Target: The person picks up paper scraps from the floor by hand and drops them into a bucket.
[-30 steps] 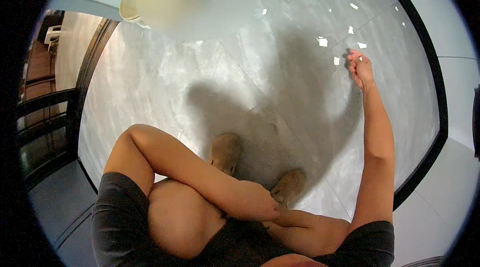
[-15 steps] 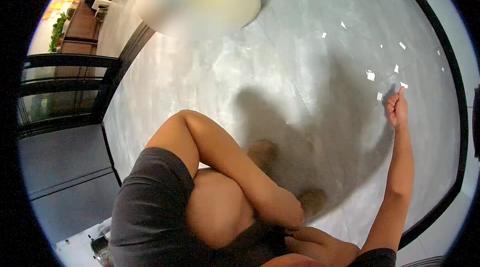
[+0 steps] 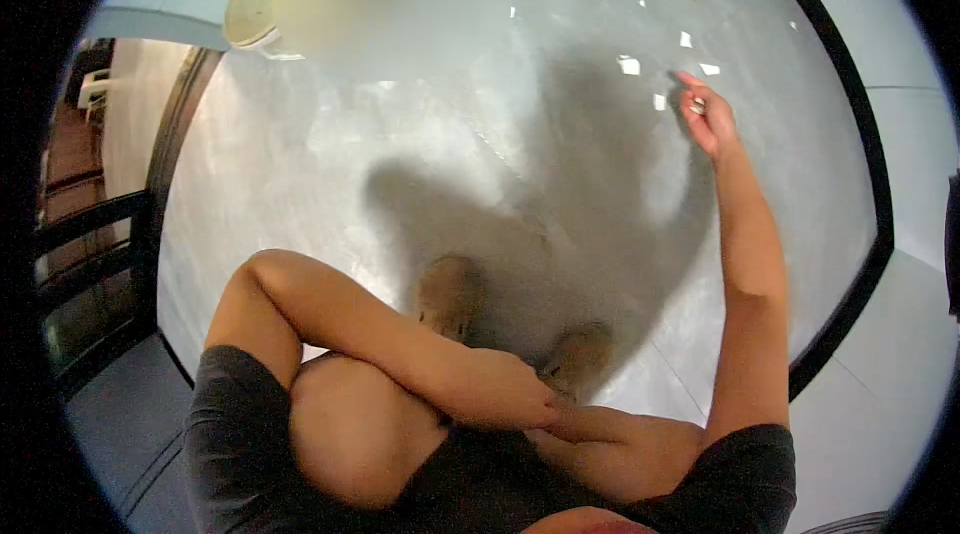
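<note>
White paper scraps (image 3: 628,65) lie on the floor (image 3: 400,124), toward its far right, near the black edge trim (image 3: 882,204).
Right hand (image 3: 708,119): index finger extended, others curled around a small white piece (image 3: 697,106), probably paper. Left hand (image 3: 515,389) near the shoes (image 3: 450,294); finger state cannot be told. Scraps presumably light, bendable, easily torn; best pinched by a corner.

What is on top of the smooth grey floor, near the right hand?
Small, flat, white, paper-like scraps lie there. Anything directly beneath the bare right hand is covered.
</note>
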`<move>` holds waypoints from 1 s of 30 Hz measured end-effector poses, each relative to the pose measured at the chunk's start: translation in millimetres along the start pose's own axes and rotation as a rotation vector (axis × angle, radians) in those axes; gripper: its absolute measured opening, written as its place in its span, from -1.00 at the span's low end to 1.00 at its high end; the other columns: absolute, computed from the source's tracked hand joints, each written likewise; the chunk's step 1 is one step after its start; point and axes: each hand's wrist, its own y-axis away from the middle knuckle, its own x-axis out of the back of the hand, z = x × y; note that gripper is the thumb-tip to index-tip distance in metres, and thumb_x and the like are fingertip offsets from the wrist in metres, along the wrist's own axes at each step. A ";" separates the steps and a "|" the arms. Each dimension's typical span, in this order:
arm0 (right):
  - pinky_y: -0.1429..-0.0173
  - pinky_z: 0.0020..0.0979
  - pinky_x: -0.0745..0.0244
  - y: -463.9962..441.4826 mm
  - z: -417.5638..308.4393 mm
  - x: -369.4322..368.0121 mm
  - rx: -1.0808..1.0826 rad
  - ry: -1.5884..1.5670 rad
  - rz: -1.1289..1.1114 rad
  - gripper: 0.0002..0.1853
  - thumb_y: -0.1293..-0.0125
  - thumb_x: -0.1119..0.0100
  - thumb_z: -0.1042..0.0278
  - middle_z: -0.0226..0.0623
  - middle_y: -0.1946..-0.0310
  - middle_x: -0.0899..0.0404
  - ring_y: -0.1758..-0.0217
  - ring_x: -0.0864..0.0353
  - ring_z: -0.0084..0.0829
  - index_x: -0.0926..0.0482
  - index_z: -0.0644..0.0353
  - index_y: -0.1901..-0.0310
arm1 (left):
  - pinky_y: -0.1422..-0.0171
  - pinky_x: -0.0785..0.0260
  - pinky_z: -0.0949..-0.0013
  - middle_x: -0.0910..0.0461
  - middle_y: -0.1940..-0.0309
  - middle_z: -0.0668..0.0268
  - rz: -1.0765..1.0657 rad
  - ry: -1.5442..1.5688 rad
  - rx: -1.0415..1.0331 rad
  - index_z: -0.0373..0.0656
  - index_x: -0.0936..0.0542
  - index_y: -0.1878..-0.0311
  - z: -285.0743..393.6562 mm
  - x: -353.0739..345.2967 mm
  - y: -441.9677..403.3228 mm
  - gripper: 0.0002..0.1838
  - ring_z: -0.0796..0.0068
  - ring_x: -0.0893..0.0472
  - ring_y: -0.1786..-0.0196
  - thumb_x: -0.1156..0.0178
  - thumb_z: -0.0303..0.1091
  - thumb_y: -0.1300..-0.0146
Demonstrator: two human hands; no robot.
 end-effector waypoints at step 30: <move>0.42 -0.36 -0.37 -64.3 42.2 -11.1 0.467 0.931 0.211 -0.67 -0.14 0.00 0.19 -0.18 0.46 -0.56 0.50 -0.51 -0.33 -0.57 0.16 0.13 | 0.38 -0.45 0.13 -0.42 0.33 0.09 0.047 -0.003 -0.051 -0.25 -0.34 0.15 -5.2 -1.0 9.2 -0.76 0.07 -0.57 0.38 0.04 -0.40 -0.09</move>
